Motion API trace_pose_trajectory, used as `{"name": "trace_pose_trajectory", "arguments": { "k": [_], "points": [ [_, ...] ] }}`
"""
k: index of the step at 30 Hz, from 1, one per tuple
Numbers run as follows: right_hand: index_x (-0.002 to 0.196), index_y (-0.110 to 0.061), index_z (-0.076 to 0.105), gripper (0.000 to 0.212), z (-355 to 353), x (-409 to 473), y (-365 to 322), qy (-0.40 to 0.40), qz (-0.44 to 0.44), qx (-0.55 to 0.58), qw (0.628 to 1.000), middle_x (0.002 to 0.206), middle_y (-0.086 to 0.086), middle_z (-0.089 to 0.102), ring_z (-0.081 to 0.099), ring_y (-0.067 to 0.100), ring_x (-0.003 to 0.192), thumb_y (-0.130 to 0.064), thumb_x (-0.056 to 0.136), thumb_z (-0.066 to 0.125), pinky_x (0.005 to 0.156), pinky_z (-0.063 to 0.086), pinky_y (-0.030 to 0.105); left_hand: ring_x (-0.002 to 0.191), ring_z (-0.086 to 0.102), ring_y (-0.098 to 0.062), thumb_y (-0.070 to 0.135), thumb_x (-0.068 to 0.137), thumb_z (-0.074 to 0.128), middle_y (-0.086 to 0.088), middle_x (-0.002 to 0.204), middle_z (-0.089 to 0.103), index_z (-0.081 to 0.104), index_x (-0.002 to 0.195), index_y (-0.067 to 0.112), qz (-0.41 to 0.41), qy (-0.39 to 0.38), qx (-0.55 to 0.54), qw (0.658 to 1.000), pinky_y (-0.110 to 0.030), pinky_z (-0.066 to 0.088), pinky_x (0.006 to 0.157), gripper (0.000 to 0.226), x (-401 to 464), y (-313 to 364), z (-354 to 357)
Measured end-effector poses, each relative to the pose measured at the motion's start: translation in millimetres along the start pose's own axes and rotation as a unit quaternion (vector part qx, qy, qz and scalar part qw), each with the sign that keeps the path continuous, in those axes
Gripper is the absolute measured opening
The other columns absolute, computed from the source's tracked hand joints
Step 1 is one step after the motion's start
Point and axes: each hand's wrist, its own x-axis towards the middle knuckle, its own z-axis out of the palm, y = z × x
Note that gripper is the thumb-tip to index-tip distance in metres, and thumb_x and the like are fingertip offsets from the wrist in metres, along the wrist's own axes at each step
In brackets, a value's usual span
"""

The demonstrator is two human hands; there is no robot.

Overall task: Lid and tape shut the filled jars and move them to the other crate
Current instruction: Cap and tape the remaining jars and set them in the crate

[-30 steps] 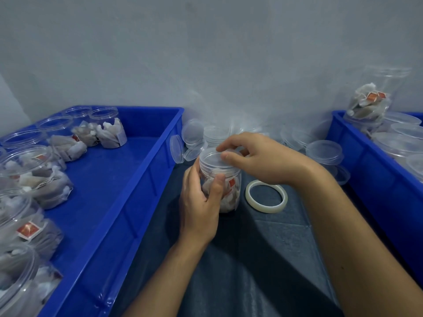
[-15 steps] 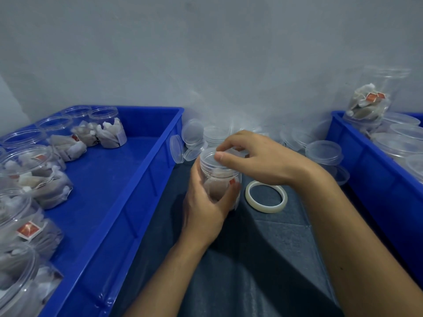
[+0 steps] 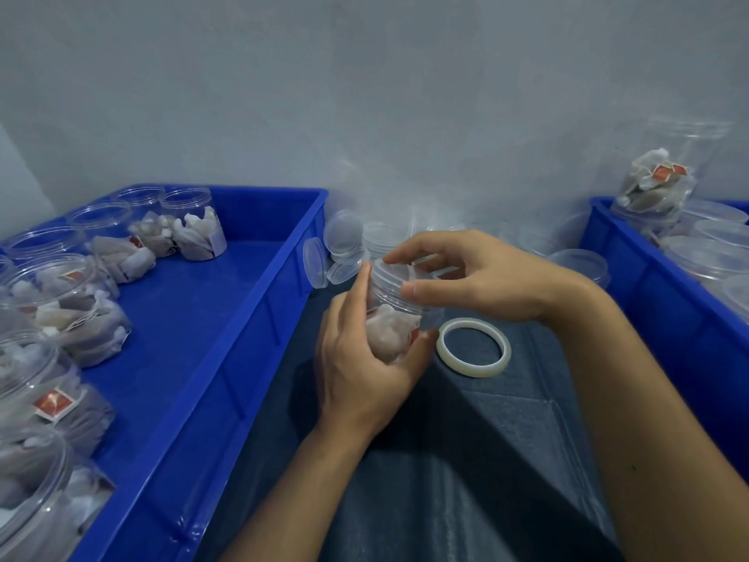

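Observation:
A clear plastic jar (image 3: pixel 389 330) filled with white sachets is tilted between the two crates, above the dark cloth. My left hand (image 3: pixel 360 358) grips its body from the left and below. My right hand (image 3: pixel 478 277) pinches the clear lid (image 3: pixel 389 277) on top of the jar with thumb and fingertips. A roll of clear tape (image 3: pixel 474 347) lies flat on the cloth just right of the jar. The left blue crate (image 3: pixel 227 330) holds several open filled jars (image 3: pixel 194 231). The right blue crate (image 3: pixel 664 302) holds lidded jars (image 3: pixel 656 184).
Loose clear lids (image 3: pixel 344 237) and empty jars (image 3: pixel 583 263) are heaped against the grey wall behind my hands. A dark grey cloth (image 3: pixel 466 460) covers the table between the crates.
My left hand has shifted its hold round the jar, and the jar now leans. My right hand stays on the lid, its fingers spread wider round the rim.

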Motion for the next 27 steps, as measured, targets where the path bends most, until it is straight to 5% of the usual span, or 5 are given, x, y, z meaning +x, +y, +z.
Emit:
{"name": "trace_pose_trajectory", "arguments": {
  "k": [9, 16, 19, 23, 27],
  "points": [
    [0.126, -0.052, 0.066, 0.042, -4, -4, 4, -0.061, 0.005, -0.009, 0.998, 0.133, -0.029, 0.064, 0.053, -0.001, 0.135, -0.046, 0.087, 0.078, 0.115, 0.045, 0.042, 0.122, 0.063, -0.003, 0.065, 0.079, 0.072, 0.012, 0.134, 0.066, 0.050, 0.154, 0.028, -0.061, -0.054, -0.075, 0.994, -0.038, 0.058, 0.098, 0.086, -1, 6, -3],
    [0.137, -0.024, 0.065, 0.047, -7, -9, 11, -0.099, -0.029, 0.081, 0.991, 0.142, -0.009, 0.065, 0.054, 0.008, 0.139, -0.014, 0.092, 0.077, 0.122, 0.037, 0.046, 0.120, 0.068, -0.011, 0.040, 0.082, 0.077, 0.009, 0.128, 0.071, 0.059, 0.142, 0.024, -0.062, -0.079, -0.118, 0.988, -0.042, 0.057, 0.096, 0.064, -1, 8, -4],
    [0.136, -0.023, 0.066, 0.048, -11, -14, 10, -0.112, -0.020, 0.087, 0.990, 0.140, -0.007, 0.066, 0.057, 0.010, 0.136, -0.014, 0.090, 0.078, 0.118, 0.043, 0.043, 0.120, 0.067, -0.011, 0.048, 0.079, 0.073, 0.010, 0.127, 0.071, 0.059, 0.142, 0.023, -0.046, -0.091, -0.118, 0.988, -0.041, 0.057, 0.096, 0.070, -2, 10, -4],
    [0.125, -0.045, 0.067, 0.047, -13, -13, 2, -0.047, 0.042, -0.031, 0.998, 0.127, -0.020, 0.066, 0.064, 0.001, 0.118, -0.051, 0.082, 0.085, 0.107, 0.052, 0.038, 0.118, 0.062, -0.011, 0.062, 0.075, 0.074, 0.012, 0.127, 0.064, 0.052, 0.151, 0.022, 0.009, -0.048, 0.017, 0.999, -0.041, 0.054, 0.097, 0.089, -1, 10, 0],
    [0.121, -0.048, 0.059, 0.075, -2, -8, -13, -0.008, 0.120, -0.153, 0.981, 0.114, -0.022, 0.063, 0.064, 0.000, 0.099, -0.098, 0.066, 0.053, 0.087, 0.053, 0.034, 0.114, 0.061, -0.021, 0.060, 0.077, 0.083, 0.003, 0.129, 0.064, 0.053, 0.150, 0.013, 0.070, -0.004, 0.084, 0.994, -0.046, 0.052, 0.094, 0.092, 0, 4, 4]
  ]
}}
